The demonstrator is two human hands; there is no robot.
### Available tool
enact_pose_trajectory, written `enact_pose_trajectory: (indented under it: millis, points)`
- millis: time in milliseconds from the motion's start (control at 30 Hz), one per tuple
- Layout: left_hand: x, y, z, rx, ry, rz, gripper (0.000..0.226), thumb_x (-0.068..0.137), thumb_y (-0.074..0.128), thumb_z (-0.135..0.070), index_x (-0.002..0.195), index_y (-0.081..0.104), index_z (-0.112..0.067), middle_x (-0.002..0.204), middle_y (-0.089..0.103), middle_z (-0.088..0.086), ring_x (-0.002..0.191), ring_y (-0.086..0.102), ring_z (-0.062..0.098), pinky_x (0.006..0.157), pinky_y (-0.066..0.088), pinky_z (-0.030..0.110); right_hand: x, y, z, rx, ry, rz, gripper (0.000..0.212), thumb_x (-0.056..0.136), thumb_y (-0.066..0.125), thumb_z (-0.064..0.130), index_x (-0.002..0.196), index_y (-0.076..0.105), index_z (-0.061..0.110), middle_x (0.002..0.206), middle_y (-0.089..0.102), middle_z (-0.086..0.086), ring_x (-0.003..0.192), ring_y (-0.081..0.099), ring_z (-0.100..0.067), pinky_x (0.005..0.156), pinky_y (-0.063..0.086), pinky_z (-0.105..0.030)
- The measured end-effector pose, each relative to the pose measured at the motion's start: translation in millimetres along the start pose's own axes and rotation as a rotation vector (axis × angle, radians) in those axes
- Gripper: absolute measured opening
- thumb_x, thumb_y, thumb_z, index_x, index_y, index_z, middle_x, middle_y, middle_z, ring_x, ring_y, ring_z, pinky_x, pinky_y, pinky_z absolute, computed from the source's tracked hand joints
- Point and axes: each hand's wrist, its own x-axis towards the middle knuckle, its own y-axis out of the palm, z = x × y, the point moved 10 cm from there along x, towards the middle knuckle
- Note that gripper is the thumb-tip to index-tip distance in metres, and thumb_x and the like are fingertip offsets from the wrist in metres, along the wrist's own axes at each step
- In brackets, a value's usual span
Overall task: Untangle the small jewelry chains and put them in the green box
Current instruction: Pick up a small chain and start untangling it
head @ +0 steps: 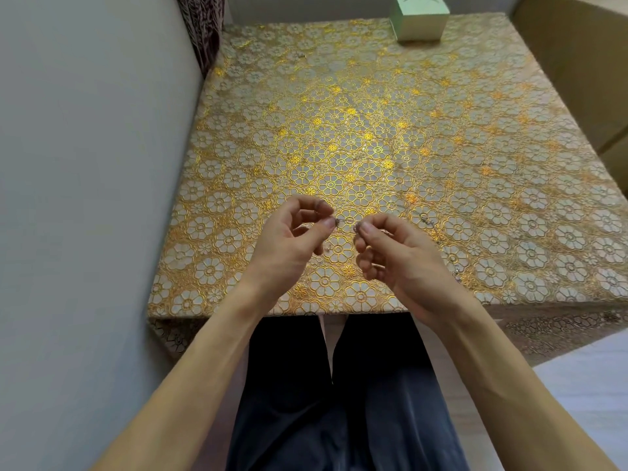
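My left hand [292, 232] and my right hand [397, 256] hover over the near part of the table, fingertips pinched and facing each other. Between them runs a very thin jewelry chain [346, 222], each end pinched between a thumb and a forefinger. A small clasp shows at each pinch. Another small chain piece [426, 220] lies on the cloth just right of my right hand. A further bit of metal [457, 270] lies by my right wrist. The green box [419, 22] stands at the far edge of the table, right of centre.
The table [509, 147] wears a gold floral lace cloth. A grey wall runs along the left. A dark patterned curtain [204, 28] hangs at the far left corner. Cardboard [577, 62] stands at the right. My dark-trousered legs are under the near edge.
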Motion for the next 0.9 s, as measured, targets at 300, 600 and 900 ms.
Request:
enact_pose_trajectory:
  millis: [300,600,900]
  points:
    - [0.7,-17.1,1.8,0.016,-0.029,-0.055,0.015,0.089,0.074,-0.013,0.097,0.062,-0.018,0.097,0.070,-0.001,0.059,0.055,0.000,0.049,0.040,0.016,-1.9,-19.3,3.3,-0.100,-0.073,-0.119,0.008,0.101,0.055,0.011,0.100,0.062,0.013,0.071,0.066,0.004,0.059,0.055,-0.011,0.057,0.040,-0.025]
    - [-5.9,-18.6,31.9,0.236,-0.144,0.045,0.027,0.092,0.072,-0.013,0.115,0.063,-0.022,0.112,0.074,-0.006,0.093,0.066,-0.002,0.061,0.045,0.008,-7.3,-42.3,-2.7,-0.202,-0.107,-0.231,0.011,0.103,0.052,0.012,0.101,0.062,0.015,0.061,0.061,0.007,0.057,0.055,-0.009,0.055,0.041,-0.023]
    - [-1.0,-32.0,35.7,0.629,-0.229,0.127,0.023,0.089,0.072,-0.041,0.110,0.065,-0.037,0.098,0.071,-0.015,0.092,0.068,0.005,0.075,0.052,0.027,-4.8,-55.4,-8.5,-0.154,-0.082,-0.292,0.012,0.101,0.054,0.011,0.098,0.064,0.016,0.064,0.062,0.007,0.055,0.052,-0.008,0.053,0.040,-0.021]
